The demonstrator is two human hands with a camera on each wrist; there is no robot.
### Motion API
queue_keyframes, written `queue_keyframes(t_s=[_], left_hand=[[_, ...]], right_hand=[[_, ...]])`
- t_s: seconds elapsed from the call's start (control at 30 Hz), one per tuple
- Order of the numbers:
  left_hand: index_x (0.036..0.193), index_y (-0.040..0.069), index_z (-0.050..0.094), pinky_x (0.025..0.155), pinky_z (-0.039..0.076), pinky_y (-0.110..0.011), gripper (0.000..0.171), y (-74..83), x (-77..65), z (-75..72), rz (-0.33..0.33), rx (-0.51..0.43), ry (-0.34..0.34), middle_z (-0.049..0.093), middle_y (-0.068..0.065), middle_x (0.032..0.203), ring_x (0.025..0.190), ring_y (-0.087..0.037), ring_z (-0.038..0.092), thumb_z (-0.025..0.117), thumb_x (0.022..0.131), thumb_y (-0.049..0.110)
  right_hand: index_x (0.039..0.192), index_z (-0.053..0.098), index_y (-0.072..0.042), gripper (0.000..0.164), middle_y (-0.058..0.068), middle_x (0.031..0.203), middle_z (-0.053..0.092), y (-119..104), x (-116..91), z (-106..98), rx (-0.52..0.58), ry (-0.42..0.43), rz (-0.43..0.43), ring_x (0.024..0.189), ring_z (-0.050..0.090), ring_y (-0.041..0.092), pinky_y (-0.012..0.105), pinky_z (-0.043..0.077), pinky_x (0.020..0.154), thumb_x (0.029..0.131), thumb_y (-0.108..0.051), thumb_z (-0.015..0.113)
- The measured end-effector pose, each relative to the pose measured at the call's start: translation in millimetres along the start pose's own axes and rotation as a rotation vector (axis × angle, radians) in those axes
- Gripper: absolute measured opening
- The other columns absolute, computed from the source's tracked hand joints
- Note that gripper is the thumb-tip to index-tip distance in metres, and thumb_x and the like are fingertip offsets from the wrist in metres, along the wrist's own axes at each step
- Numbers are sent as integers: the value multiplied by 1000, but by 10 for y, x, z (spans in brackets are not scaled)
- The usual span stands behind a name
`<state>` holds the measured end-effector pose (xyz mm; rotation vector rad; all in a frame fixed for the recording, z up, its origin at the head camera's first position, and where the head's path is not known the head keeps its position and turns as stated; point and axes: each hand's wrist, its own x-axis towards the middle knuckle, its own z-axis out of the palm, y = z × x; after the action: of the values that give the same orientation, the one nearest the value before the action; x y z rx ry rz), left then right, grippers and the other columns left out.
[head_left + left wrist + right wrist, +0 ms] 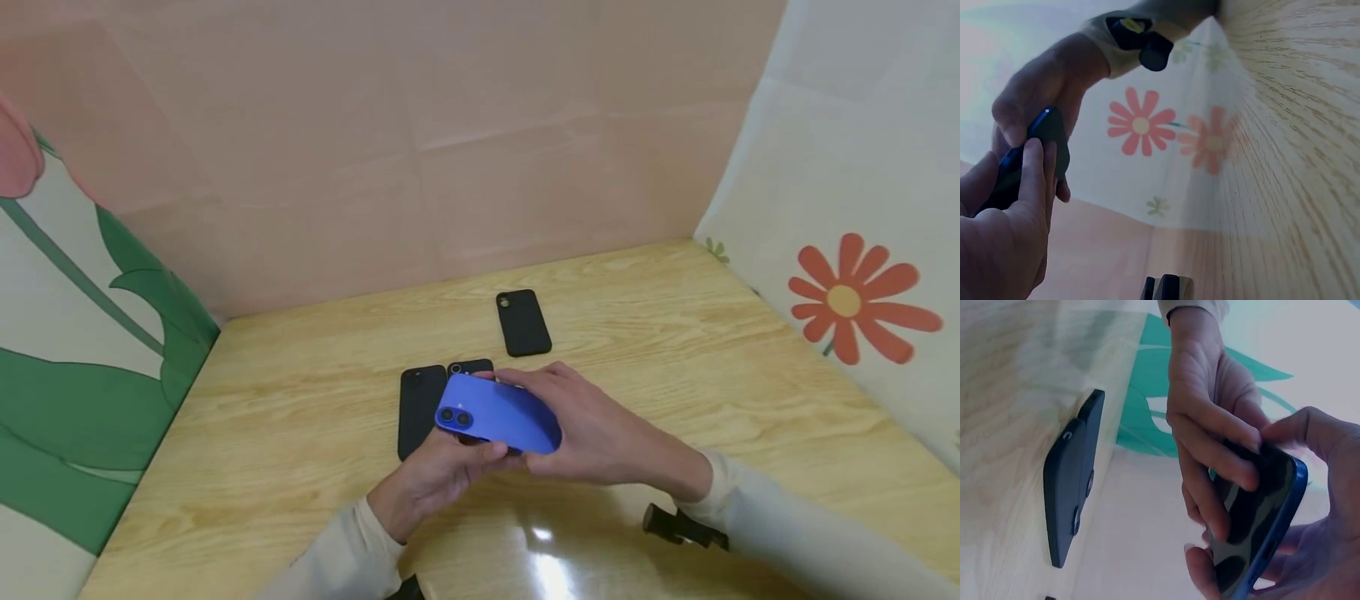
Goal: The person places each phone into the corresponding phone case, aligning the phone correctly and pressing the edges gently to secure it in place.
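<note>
A blue smartphone [502,412] with two camera lenses is held above the table, its back facing up in the head view. My left hand [442,471] holds it from the near side, thumb along the edge and fingers underneath. In the right wrist view, those left fingers [1210,444] lie across the dark glass screen [1260,494]. My right hand [600,433] grips the phone's right end between thumb and fingers. Just behind the phone lie two black phone-shaped pieces, one at left [420,408] and one partly hidden [471,366]; whether they are phones or cases I cannot tell.
Farther back on the wood-grain table [315,433] lies another black phone-shaped piece [523,323] with an oblong camera area. A pink sheet [420,150] rises behind the table. Flower-printed sheets stand at the left [67,392] and right [847,167].
</note>
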<state>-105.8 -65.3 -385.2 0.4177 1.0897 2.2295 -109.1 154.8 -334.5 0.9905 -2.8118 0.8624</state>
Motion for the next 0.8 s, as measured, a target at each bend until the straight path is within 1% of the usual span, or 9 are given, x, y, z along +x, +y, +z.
queue_keyframes(t_s=[0.07,0.17,0.23,0.3,0.37,0.47,0.63,0.7,0.8], left_hand=[[149,29,25,99,54,-40,82,1,6,3,6,-18,12,34,-12,152,124,-26,59,56,89,-18],[148,29,23,99,53,-42,84,-2,11,10,16,-39,50,34,-12,152,126,-28,58,53,88,-22],[148,30,22,98,54,-42,87,-5,15,21,26,-41,88,34,-13,153,125,-28,60,51,87,-23],[149,31,21,97,55,-40,89,-9,18,30,36,-38,125,34,-14,153,123,-29,61,52,86,-24],[148,31,22,97,55,-40,89,-11,18,35,49,-40,154,33,-14,153,123,-29,61,53,85,-24],[145,32,23,96,55,-37,88,-16,29,33,77,-54,183,31,-14,152,123,-29,59,54,84,-25],[143,34,22,92,57,-31,88,-13,40,35,99,-40,212,32,-13,150,123,-27,59,54,85,-23],[144,35,22,96,55,-33,85,-5,32,33,92,-39,196,29,-14,153,127,-29,57,54,87,-20],[146,34,19,105,49,-45,66,28,9,26,76,-85,145,23,-17,158,137,-38,47,48,98,-1]], right_hand=[[149,44,-26,71,-6,135,59,64,35,-15,47,-14,-1,117,54,16,33,51,86,87,-46,71],[147,47,-26,53,-7,138,59,193,111,-22,123,-15,39,119,57,16,40,52,92,100,-50,52],[145,50,-24,48,-3,139,59,271,150,-21,149,-8,74,121,59,20,44,52,94,105,-48,42],[143,53,-23,47,-1,140,59,331,172,-14,150,-5,96,121,60,22,45,53,94,106,-48,38],[141,55,-23,47,-1,139,60,348,173,-18,138,-17,91,122,59,22,46,52,96,105,-49,41],[142,53,-26,53,-2,139,58,311,151,-23,104,-44,50,123,57,20,45,50,97,98,-55,53],[149,43,-23,84,6,146,51,291,139,-1,10,-62,-38,126,55,25,43,52,96,79,-53,78],[150,42,-18,88,8,146,51,318,149,6,4,-67,-52,123,56,26,42,53,93,76,-45,84],[149,43,-15,86,10,143,53,342,168,-1,35,-89,-46,118,58,26,43,54,90,76,-34,85]])
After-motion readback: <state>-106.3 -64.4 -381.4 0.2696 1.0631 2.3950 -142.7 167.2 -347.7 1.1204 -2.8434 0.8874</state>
